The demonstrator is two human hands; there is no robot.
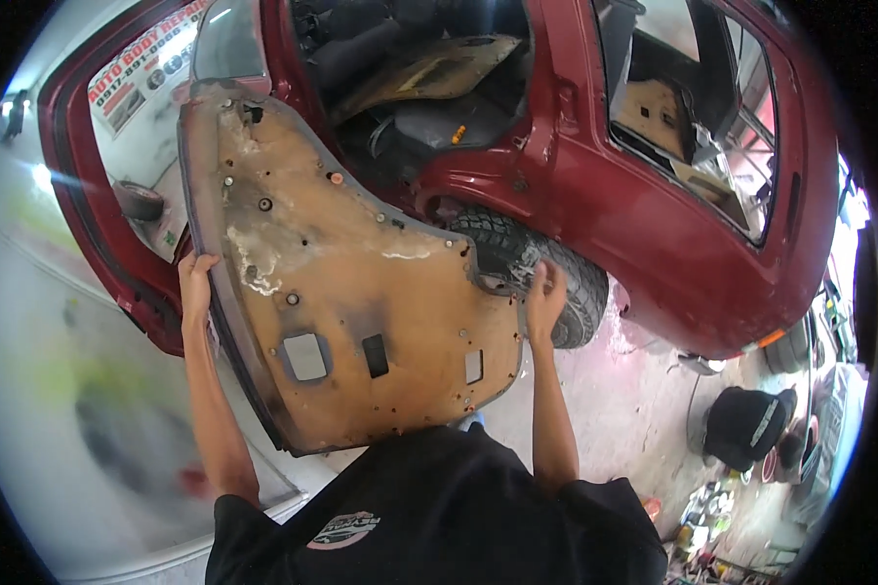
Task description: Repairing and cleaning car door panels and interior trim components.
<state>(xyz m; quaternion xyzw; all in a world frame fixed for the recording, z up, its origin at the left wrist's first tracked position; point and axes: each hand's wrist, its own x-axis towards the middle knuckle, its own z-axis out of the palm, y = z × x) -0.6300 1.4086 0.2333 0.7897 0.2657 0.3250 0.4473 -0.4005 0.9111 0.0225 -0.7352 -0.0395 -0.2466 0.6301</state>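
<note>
Head view: a large tan panel (419, 302) with dark edging is held in front of a person in a black shirt (439, 517), its lower edge toward the chest and its upper end reaching toward the open side of a dark red car body (693, 253). The left hand (197, 278) is closed around the panel's left edge, fingers bent over it. The right hand (548, 297) is raised just beside the panel's right edge, in front of a black tyre (587, 292), its fingers partly curled — whether they touch the panel or grip anything, one cannot tell. The panel's face bears whitish patches (254, 268), small fasteners and three rectangular openings (375, 357) in its lower part. A red door frame (73, 195) stands to the left, behind the panel. Inside the car lies another tan panel (439, 76), near a grey surface with a small orange item (458, 135) on it. At the right, a black-covered object (746, 429) rests on the pale floor (615, 419) — apart from both hands.
</note>
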